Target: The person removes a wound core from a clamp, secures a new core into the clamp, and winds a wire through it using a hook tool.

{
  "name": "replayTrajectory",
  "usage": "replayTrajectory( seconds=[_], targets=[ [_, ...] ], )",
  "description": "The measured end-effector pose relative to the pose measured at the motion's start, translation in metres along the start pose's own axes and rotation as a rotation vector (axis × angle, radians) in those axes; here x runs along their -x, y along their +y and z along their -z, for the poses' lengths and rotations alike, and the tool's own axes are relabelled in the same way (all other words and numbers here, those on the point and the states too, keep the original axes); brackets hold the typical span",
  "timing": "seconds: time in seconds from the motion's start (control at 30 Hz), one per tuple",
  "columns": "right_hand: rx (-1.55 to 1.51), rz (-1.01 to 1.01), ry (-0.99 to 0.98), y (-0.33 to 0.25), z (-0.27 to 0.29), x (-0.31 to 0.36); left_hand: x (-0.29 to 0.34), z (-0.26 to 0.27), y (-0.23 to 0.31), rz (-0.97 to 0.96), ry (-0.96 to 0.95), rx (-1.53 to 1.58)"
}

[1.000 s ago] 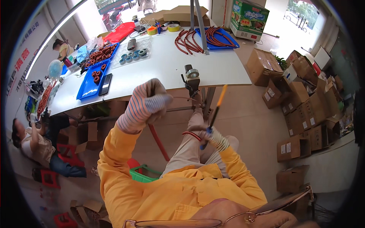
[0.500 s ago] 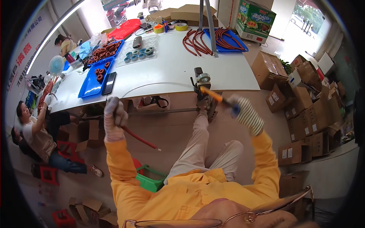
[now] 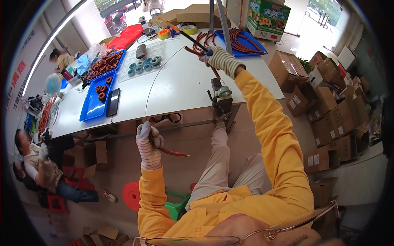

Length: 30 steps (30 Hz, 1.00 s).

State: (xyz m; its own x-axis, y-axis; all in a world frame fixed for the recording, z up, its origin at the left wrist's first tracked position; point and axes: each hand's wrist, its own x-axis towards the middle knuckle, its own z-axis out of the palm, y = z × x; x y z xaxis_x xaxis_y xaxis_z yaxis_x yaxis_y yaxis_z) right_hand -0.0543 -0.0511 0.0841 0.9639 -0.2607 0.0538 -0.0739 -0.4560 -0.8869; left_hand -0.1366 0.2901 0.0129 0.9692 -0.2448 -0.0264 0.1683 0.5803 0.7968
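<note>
The left hand (image 3: 148, 141), in a striped knit work glove, was closed in a fist around a length of red rubber tubing (image 3: 174, 153). It hung below the front edge of the white rectangular surface (image 3: 180, 86), over the tan floor, and the free end of the tubing stuck out from the fist toward the person's right. A thin pale wire (image 3: 154, 82) arced across the surface from above the fist toward the far side.

The right hand (image 3: 217, 57), in a matching striped glove on a yellow sleeve, was stretched out over the far part of the surface. Its fingers were wrapped tight around the handle of a long slim tool with a dark shaft and an orange tip (image 3: 180, 33), which pointed away toward the rolls of tape. Just below that hand a small grey metal clamp device (image 3: 222, 98) sat fixed at the front edge of the surface.

Farther left on the surface lay a blue plastic tray holding red rubber rings (image 3: 96, 102), with a black phone (image 3: 112, 102) beside it. Another blue tray of coiled red tubing (image 3: 242, 39) stood beyond the right hand. Brown cardboard boxes (image 3: 328, 106) were stacked on the floor to the right, and a seated person (image 3: 39, 164) worked at the far left.
</note>
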Motion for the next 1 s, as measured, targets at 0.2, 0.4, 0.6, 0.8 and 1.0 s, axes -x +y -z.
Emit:
replayTrajectory(
  seconds=[0.2,0.4,0.6,0.8,1.0],
  targets=[
    [0.139,-0.154,-0.116,0.009,-0.015,0.011,-0.005,0.009,-0.012,0.013,0.084,-0.046],
    [0.625,-0.143,-0.297,0.004,0.005,0.051,-0.01,0.017,-0.003,0.023,0.124,-0.12],
    [0.784,0.038,-0.138,0.029,0.02,0.111,-0.019,0.021,0.008,0.08,0.064,-0.264],
    [0.209,0.167,0.287,0.121,-0.054,0.234,-0.056,0.006,-0.005,0.119,0.027,-0.408],
    [0.205,-0.064,-0.247,0.14,-0.078,0.288,-0.123,-0.039,-0.038,0.212,-0.226,-0.486]
  ],
)
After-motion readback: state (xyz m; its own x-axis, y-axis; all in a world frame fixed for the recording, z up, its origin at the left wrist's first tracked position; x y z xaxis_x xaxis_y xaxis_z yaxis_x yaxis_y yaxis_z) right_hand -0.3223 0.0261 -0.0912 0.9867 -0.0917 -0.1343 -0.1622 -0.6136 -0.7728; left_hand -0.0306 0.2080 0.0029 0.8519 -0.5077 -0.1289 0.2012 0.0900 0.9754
